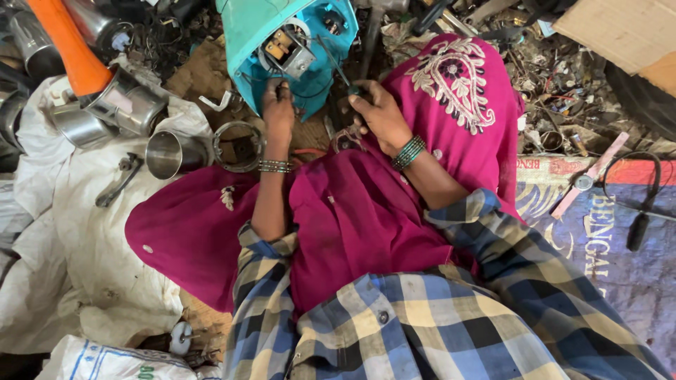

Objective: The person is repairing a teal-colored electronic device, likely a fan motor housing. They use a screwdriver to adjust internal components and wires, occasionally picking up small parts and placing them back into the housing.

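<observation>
Right hand (pixel 377 112) grips a screwdriver (pixel 336 67) angled up-left into the teal appliance housing (pixel 253 28); left hand (pixel 278 105) clasps its lower edge.

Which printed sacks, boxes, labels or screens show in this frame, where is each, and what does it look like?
Blue woven sack with pale lettering and a red band: spread flat on the right, under a pink strip.
White woven sack with blue stripes and green print: bottom left corner, crumpled.
Plain brown cardboard box: top right corner; no print visible.
No screens in view.
</observation>
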